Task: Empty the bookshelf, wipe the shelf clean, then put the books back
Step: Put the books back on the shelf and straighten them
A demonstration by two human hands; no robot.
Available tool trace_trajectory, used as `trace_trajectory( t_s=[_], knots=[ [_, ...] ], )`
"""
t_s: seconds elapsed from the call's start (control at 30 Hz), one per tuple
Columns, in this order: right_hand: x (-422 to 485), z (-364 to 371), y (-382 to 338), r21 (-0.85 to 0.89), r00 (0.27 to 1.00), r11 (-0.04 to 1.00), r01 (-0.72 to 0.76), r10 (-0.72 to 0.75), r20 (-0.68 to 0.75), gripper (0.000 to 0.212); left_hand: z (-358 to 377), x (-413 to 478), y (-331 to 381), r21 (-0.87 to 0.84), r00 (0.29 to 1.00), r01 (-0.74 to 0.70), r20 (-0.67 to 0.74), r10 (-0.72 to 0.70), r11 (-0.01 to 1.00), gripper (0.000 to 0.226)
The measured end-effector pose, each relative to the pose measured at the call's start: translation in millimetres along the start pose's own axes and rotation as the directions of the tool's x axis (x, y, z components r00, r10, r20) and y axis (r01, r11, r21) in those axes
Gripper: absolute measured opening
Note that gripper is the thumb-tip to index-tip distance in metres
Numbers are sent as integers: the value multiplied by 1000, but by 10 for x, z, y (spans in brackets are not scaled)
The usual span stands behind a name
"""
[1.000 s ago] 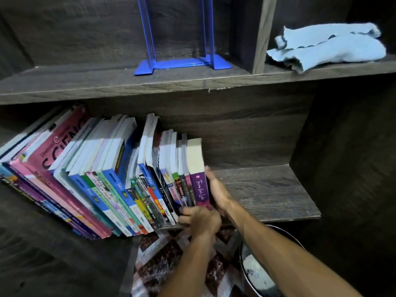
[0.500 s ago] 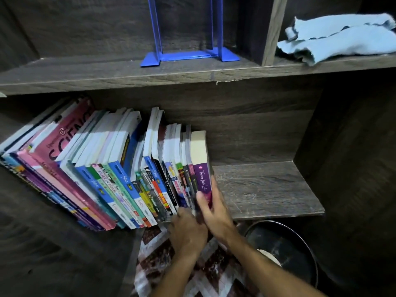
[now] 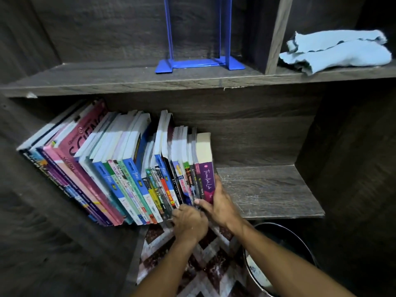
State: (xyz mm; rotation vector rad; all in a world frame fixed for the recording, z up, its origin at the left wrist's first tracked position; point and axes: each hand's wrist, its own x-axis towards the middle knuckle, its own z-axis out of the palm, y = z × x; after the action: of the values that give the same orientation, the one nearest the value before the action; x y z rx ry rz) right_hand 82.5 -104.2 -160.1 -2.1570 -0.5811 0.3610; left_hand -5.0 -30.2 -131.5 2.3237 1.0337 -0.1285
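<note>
The right hand has slid from the front of the spines round to the right-hand side of the purple-spined paperback. Its fingers now wrap that outer cover, with the thumb laid across the foot of the spine. The left hand has hardly shifted. Its fingers curl in at the feet of the thin spines just left of the paperback, but whether they actually grasp any is hidden.

The leaning row of colourful softcover books fills the left of the dark wood-grain lower shelf, so I judge emptying is only starting, from the right end. The next move calls for squeezing a small batch between both hands and drawing it toward the near edge, without letting the slanted remainder topple right.

The bare board to the right gives room. The upper shelf overhangs closely, so books should come out forward rather than up. A round black bin sits below the near edge, near the right forearm. The folded light-blue cloth lies far right on the upper shelf, beside a blue metal bookend.
</note>
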Motion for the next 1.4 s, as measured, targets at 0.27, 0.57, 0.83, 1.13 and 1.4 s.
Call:
trace_trajectory(
  t_s=[0.27, 0.57, 0.83, 1.13, 1.4],
  knots=[
    [-202, -220, -351, -113, 994, 992, 55, -65, -87, 102, -389, -259, -207, 25, 960, -202, -191, 203, 979, 18],
    [-494, -399, -1101, -281, 908, 908, 312, -372, -193, 76, -994, -538, 0, -138, 602, -537, -754, 262, 832, 35],
    [-431, -415, -1378, -368, 953, 896, 248, -294, -74, 55, -1328, -452, 140, -180, 706, -430, -677, 205, 885, 45],
    [-323, -409, -1359, -339, 965, 917, 209, -251, -82, 62, -1335, -486, 52, -161, 656, -476, -720, 227, 864, 28],
    [-344, -431, -1358, -301, 958, 920, 250, -280, -63, 58, -1388, -409, 12, -65, 699, -446, -649, 302, 893, 51]
  ],
)
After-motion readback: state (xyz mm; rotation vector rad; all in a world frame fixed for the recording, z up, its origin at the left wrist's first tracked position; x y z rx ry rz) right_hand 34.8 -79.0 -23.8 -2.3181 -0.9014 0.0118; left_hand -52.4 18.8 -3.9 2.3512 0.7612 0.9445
